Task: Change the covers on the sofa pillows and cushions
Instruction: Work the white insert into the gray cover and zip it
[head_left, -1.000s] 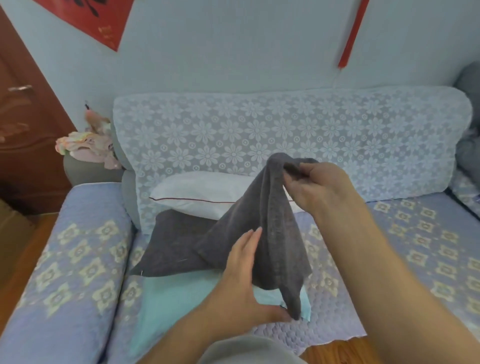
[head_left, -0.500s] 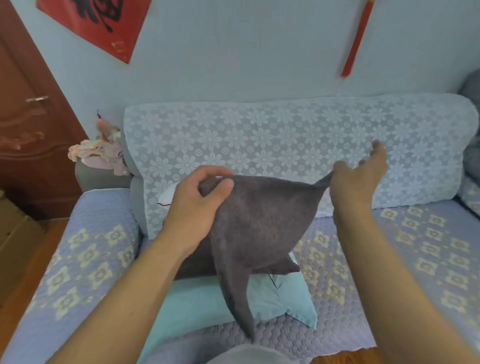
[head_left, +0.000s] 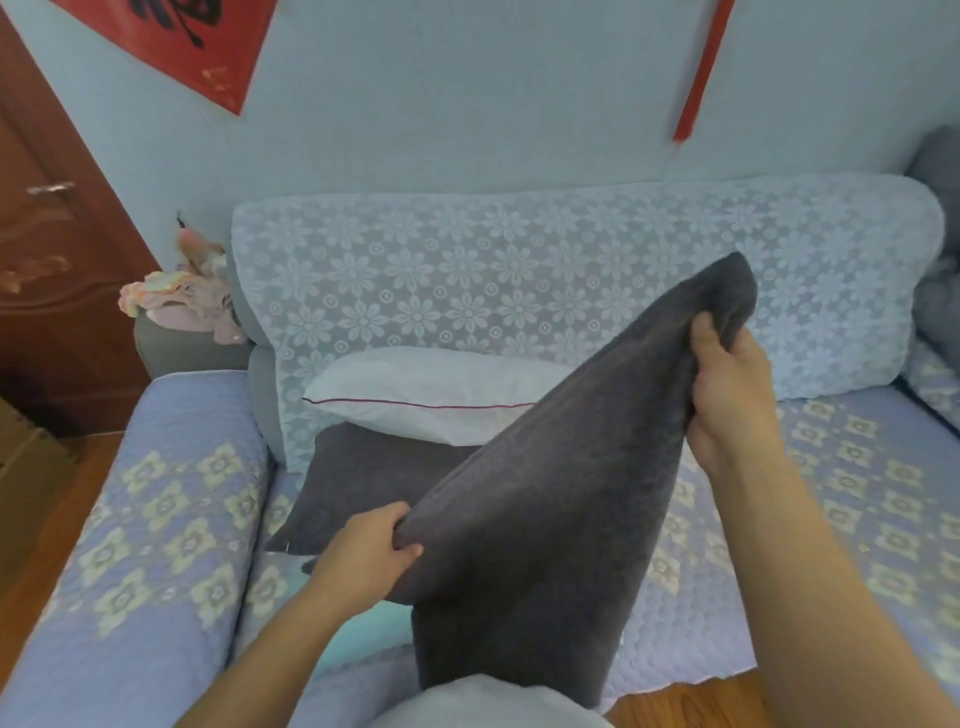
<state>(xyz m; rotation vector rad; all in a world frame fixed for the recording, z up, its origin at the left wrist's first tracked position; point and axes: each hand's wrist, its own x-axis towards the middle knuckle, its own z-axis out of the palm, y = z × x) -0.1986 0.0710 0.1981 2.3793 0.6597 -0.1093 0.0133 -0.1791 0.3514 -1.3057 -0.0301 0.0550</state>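
From my remote seat I watch a person hold a dark grey plush fabric cushion cover (head_left: 561, 493) up over a sofa seat, the cloth stretched on a slant from about 8 o'clock to 2 o'clock across the middle of the view. The left hand (head_left: 366, 558) grasps the cover's lower edge, fingers curled round a bunched fold, while the right hand (head_left: 727, 384) clenches the upper corner, thumb and fingers wrapped into the cloth; the rest of the cover hangs down toward 6 o'clock, its bottom end in front of a pale grey garment (head_left: 483, 704) at the frame's lower edge. Behind the raised cover, toward 10 o'clock of it, a second dark grey flat cover or cushion (head_left: 363, 483) lies on the seat, and just beyond that a white pillow with a thin red piping line (head_left: 431, 395) leans against the backrest. I can see a strip of light turquoise cloth (head_left: 363, 644) on the seat below the left forearm, mostly hidden. The sofa wears a lavender quilted seat cover with cream flower motifs (head_left: 852, 499), and a white floral lace throw (head_left: 519, 280) drapes the backrest. At 9 o'clock a heap of pink and pale cloth (head_left: 176, 301) sits on the grey armrest, beside a brown wooden door (head_left: 57, 260). A red paper hanging (head_left: 208, 41) is fixed to the blue wall at 11 o'clock.
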